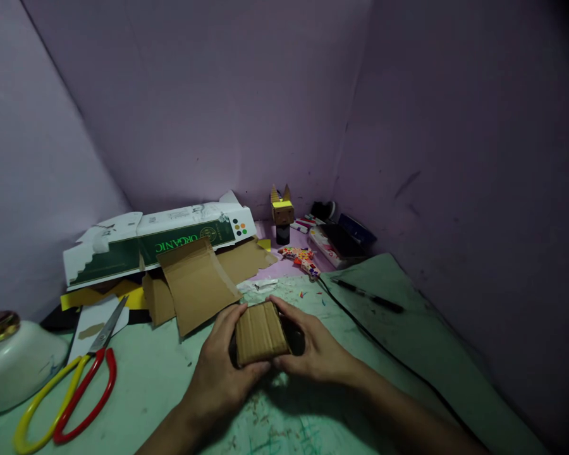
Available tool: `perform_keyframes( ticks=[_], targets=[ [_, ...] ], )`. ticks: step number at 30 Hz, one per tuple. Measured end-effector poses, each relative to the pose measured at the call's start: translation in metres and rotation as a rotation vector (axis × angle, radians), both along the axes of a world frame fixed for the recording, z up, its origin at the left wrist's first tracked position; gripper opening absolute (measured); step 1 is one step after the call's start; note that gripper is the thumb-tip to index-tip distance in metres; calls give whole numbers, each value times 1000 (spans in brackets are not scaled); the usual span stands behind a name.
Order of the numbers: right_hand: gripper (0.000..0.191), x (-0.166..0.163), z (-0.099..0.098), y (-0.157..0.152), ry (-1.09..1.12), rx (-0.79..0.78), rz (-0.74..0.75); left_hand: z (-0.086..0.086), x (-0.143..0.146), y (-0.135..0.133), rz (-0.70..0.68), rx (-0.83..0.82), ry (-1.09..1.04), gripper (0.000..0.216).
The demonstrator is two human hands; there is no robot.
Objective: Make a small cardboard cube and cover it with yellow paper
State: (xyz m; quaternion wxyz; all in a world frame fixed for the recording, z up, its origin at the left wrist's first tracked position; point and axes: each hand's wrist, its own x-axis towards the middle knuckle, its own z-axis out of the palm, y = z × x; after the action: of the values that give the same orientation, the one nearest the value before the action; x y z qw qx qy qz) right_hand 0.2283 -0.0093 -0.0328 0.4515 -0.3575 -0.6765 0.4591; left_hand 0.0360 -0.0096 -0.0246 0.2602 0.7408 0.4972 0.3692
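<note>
Left hand (218,363) and right hand (318,347) hold cardboard block (260,333) between them, grip part-closed; light, even pressure should avoid crushing.

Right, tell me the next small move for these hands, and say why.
I'd probably turn the ribbed cardboard piece slightly to check its sides. The left hand and right hand hold it from opposite sides, thumbs at the near edge, so a small turn looks well supported. Its ribbed face shows clearly, but its sides are mostly hidden.
</note>
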Motion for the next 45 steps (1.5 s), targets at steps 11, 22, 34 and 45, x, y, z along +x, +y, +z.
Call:
perform_keyframes(
  ticks=[11, 22, 34, 45],
  targets=[
    [41, 2, -3, 8, 250, -240, -82, -9, -31, 11, -128, -305, -365, 79],
    [122, -2, -5, -8, -37, -52, -2, 5, -21, 12, -268, -389, -272, 101],
    [70, -3, 6, -4, -26, 22, -83, 6, -13, 9, -232, -156, -190, 73],
    [84, 2, 11, -6, -77, 51, 6, 18, -17, 2, -279, -208, -42, 83]
  ],
)
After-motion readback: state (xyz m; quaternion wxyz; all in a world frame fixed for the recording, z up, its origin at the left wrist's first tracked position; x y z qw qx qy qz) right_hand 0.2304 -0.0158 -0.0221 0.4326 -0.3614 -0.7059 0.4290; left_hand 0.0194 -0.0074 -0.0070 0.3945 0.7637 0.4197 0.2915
